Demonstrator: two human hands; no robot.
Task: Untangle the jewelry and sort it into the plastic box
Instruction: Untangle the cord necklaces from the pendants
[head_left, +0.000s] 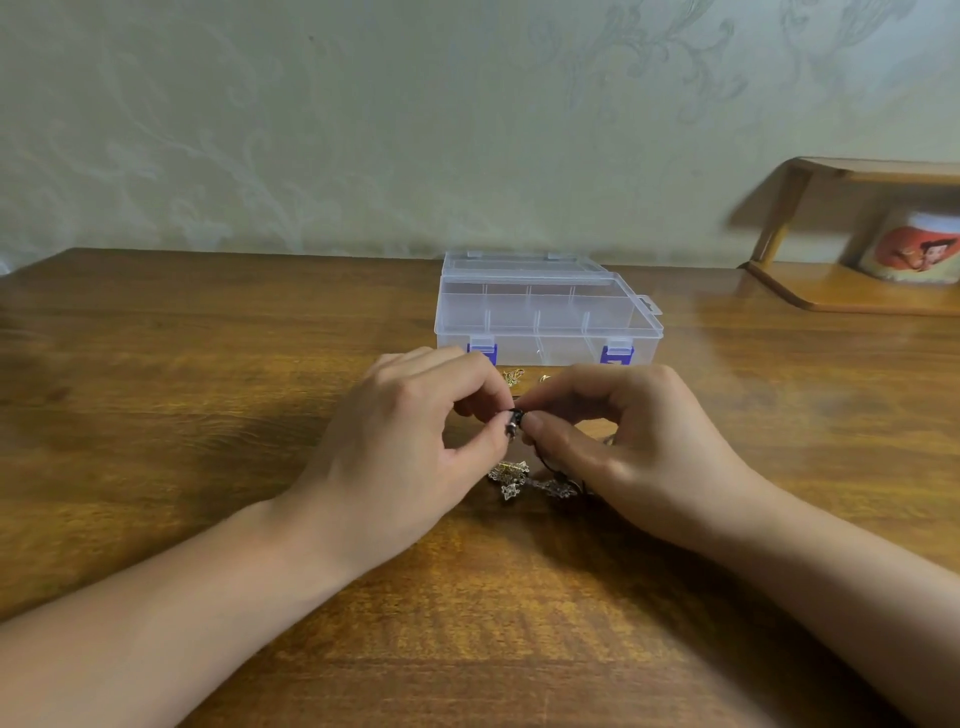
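A clear plastic box (545, 312) with blue latches and several compartments stands shut on the wooden table (208, 415), just beyond my hands. My left hand (405, 441) and my right hand (623, 441) meet in front of it, and both pinch a small dark piece of jewelry (513, 420) between thumb and fingertips. Below it, a tangle of silver-coloured charms and chain (524, 480) lies on the table between my wrists, partly hidden by my right hand. A small gold piece (514, 375) lies on the table near the box's front wall.
A low wooden shelf (852, 291) stands at the back right with a printed mug (914, 249) under its top board. A patterned wall rises behind the table's far edge.
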